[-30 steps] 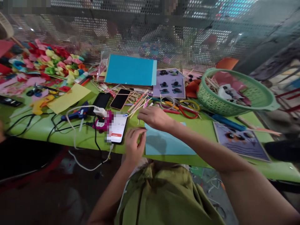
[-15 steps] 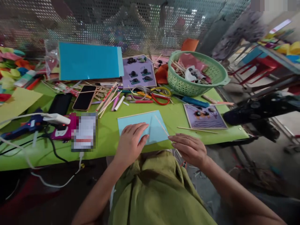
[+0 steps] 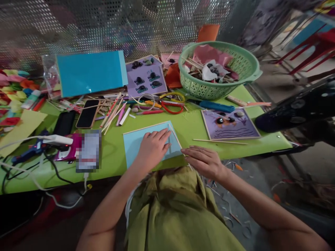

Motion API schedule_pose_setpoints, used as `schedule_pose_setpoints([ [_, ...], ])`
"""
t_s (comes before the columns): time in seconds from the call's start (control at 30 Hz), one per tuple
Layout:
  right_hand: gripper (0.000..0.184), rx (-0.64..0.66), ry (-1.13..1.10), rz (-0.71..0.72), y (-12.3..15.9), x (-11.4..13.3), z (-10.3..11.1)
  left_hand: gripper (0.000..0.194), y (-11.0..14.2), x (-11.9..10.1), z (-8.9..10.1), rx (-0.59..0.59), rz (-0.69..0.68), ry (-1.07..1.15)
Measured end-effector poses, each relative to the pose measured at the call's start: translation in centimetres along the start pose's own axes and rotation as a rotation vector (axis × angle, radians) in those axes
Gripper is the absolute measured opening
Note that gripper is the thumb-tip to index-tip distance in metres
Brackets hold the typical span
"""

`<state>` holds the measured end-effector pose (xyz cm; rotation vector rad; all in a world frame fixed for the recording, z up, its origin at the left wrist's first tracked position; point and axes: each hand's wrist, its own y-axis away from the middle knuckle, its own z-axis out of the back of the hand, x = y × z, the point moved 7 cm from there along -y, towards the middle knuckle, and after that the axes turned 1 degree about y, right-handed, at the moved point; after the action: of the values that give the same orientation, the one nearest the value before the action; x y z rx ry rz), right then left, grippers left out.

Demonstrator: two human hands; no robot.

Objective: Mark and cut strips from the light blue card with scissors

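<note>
A light blue card [image 3: 132, 144] lies on the green table [image 3: 112, 160] near its front edge. My left hand [image 3: 153, 148] rests flat on the card, fingers stretched out. A thin wooden stick [image 3: 175, 136] lies along the card's right edge, and its near end runs under the fingers of my right hand [image 3: 205, 162]. That hand sits at the table's edge, fingers together over the stick.
A green basket [image 3: 248, 66] of scraps and sticks stands at the back right. Purple picture boards [image 3: 230, 125] [image 3: 145, 76], a large blue sheet [image 3: 89, 71], loose sticks [image 3: 112, 108], red scissors [image 3: 170, 108], two phones [image 3: 87, 113], a glue gun [image 3: 34, 148] and cables crowd the table.
My right hand came back from the stick pile with a stick and brought it to the card's right edge. My left hand moved onto the card. The view swung right.
</note>
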<state>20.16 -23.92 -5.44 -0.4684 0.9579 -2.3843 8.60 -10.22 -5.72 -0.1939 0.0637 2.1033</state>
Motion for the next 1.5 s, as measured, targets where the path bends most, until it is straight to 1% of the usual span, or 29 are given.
schedule_pose_setpoints([
  [0.13,0.016,0.015,-0.026,-0.001,0.5,-0.2,-0.4,0.048,-0.4,-0.1,0.0,0.02,0.01,-0.054],
  [0.3,0.017,0.031,-0.055,-0.02,0.8,-0.4,-0.9,0.049,-0.7,0.0,-0.2,0.017,0.007,-0.058],
  [0.5,0.016,0.056,-0.049,-0.012,0.5,-0.3,-1.1,0.048,-0.7,0.0,-0.3,-0.014,-0.006,-0.041],
  [0.73,0.016,0.08,-0.022,0.004,-0.1,-0.3,-1.1,0.048,-0.8,-0.1,-0.5,0.011,-0.007,-0.051],
  [1.0,0.017,0.119,-0.028,-0.013,0.3,-0.5,-1.6,0.049,-0.8,-0.1,-0.8,0.002,-0.013,-0.058],
  [1.3,0.023,0.133,-0.033,-0.041,0.4,-0.6,-1.6,0.049,-0.8,-0.2,-1.1,-0.003,-0.007,-0.057],
  [1.5,0.026,0.103,-0.05,-0.082,0.6,-0.8,-1.2,0.05,-0.9,-0.2,-1.4,0.002,-0.009,-0.063],
])
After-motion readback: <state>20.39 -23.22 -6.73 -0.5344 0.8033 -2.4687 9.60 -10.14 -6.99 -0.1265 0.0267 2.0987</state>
